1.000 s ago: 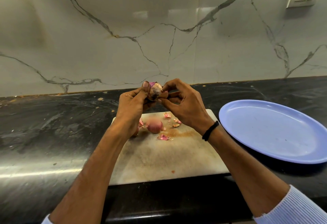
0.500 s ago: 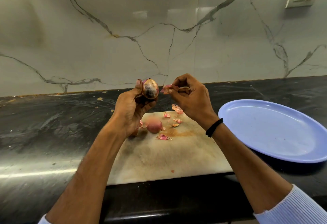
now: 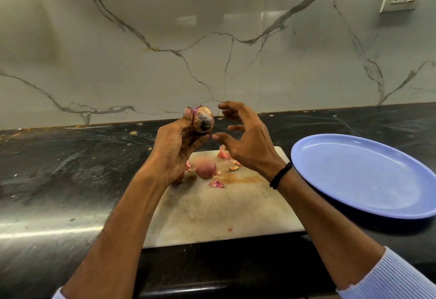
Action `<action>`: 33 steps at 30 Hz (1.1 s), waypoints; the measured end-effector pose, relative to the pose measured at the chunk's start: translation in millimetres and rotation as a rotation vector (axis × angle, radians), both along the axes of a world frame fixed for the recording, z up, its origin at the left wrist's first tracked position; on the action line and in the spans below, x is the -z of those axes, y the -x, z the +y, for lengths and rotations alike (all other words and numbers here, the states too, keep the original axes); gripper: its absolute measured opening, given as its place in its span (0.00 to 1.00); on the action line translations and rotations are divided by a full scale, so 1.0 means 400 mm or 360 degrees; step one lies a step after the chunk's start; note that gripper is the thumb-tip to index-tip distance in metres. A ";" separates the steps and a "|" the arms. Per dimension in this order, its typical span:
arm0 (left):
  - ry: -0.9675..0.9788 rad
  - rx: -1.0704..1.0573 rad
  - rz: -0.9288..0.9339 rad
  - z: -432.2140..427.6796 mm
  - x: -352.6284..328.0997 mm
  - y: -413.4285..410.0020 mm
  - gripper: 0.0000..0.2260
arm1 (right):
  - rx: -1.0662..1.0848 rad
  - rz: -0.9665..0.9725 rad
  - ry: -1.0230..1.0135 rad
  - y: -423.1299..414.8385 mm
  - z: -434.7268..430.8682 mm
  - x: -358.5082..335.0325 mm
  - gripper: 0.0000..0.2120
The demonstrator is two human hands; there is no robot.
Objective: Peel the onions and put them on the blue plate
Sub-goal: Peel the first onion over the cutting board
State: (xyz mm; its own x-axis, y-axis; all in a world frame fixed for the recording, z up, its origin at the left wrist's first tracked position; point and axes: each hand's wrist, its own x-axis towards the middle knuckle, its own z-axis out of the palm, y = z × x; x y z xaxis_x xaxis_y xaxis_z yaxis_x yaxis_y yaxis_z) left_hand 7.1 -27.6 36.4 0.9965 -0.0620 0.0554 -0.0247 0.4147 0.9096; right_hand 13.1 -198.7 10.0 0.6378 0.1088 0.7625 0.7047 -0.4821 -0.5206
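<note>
Our left grip [image 3: 175, 150] curls round an onion [image 3: 203, 121]. Just right of it, our right grip [image 3: 247, 144] hangs spread, holding nothing. Below both, a second onion [image 3: 206, 170] lies on the cutting board [image 3: 212, 209]; the blue plate [image 3: 363, 176] sits right of the right grip.

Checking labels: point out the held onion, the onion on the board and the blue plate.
held onion [image 3: 203, 119], head view, spotted skin.
onion on the board [image 3: 206, 170], head view, pink side.
blue plate [image 3: 358, 176], head view, bare floor.
</note>
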 end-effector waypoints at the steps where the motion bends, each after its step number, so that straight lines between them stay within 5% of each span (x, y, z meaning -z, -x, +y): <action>1: -0.0023 0.0010 -0.0012 -0.001 0.000 0.002 0.16 | -0.0010 -0.0013 0.0038 0.000 0.006 0.003 0.31; 33: -0.0105 0.0172 -0.0057 0.000 0.000 0.010 0.11 | 0.0139 -0.0127 0.0150 -0.017 0.009 0.017 0.23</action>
State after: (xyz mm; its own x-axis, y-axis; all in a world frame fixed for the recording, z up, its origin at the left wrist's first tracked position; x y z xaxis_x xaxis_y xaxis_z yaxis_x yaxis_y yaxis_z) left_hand 3.0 -27.6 36.5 0.9814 -0.1734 0.0829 -0.0159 0.3562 0.9343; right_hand 19.7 -195.2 3.1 0.5856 0.1287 0.8003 0.6952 -0.5876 -0.4142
